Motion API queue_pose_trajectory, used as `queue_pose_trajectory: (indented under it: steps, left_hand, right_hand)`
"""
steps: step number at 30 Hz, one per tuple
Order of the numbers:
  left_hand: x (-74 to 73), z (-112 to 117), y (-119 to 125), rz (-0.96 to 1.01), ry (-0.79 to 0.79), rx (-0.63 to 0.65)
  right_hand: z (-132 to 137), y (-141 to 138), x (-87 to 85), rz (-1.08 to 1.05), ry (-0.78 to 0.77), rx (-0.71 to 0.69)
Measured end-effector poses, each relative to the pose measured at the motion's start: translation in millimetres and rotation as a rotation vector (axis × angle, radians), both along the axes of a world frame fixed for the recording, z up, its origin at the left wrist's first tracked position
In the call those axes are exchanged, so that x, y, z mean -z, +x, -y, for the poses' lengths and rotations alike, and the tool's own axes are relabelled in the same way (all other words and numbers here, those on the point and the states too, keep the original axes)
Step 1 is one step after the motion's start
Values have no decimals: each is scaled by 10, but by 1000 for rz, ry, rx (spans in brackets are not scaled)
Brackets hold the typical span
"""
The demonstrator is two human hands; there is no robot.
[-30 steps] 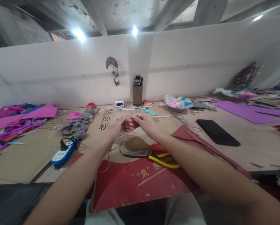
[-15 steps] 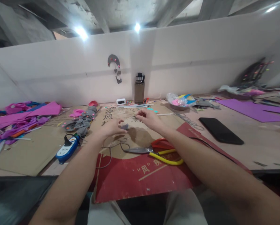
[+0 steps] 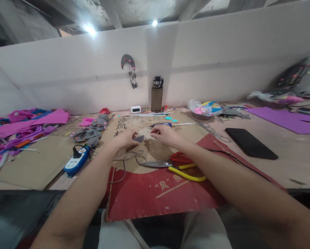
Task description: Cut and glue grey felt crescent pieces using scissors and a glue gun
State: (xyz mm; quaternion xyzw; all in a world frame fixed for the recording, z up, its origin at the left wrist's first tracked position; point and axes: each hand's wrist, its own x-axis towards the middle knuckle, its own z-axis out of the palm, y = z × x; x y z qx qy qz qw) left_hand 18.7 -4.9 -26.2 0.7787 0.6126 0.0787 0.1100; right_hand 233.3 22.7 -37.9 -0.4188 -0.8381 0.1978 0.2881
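My left hand (image 3: 126, 139) pinches a small grey felt piece (image 3: 139, 138) above the cardboard sheet (image 3: 134, 204). Facing it, my right hand (image 3: 163, 135) has thumb and fingertips drawn together; anything between them is too small to make out. Just beyond the right hand lies a tool with a blue handle (image 3: 166, 124) and a thin pale shaft. A grey cord (image 3: 124, 160) curls over the cardboard below the left hand. Scissors (image 3: 156, 164) with red and yellow handles lie under my right forearm, which partly hides them.
To the left are a blue and white power strip (image 3: 77, 162), grey felt pieces (image 3: 93, 142) and a pile of pink and purple felt (image 3: 40, 121). A black phone (image 3: 250, 143) lies right. Behind stand a brown bottle (image 3: 157, 97) and a bowl (image 3: 203, 114) of scraps.
My left fingers have closed on the grey felt piece. My right hand has shifted slightly, and the blue-handled tool now shows beyond it. The whole view has shifted a little.
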Motion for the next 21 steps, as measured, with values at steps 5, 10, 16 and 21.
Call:
queue_pose_trajectory:
  steps: [5, 10, 16, 21]
  left_hand:
    - [-53, 54, 39, 72, 11, -3]
    - [-143, 110, 161, 113, 296, 80]
    - [-191, 188, 287, 104, 612, 139]
    - [-223, 245, 341, 234, 658, 178]
  right_hand:
    - [26, 1, 0, 21, -8, -3]
    - [37, -9, -30, -58, -52, -9]
    - [40, -46, -43, -260, -150, -83]
    - [68, -52, -73, -376, -87, -94]
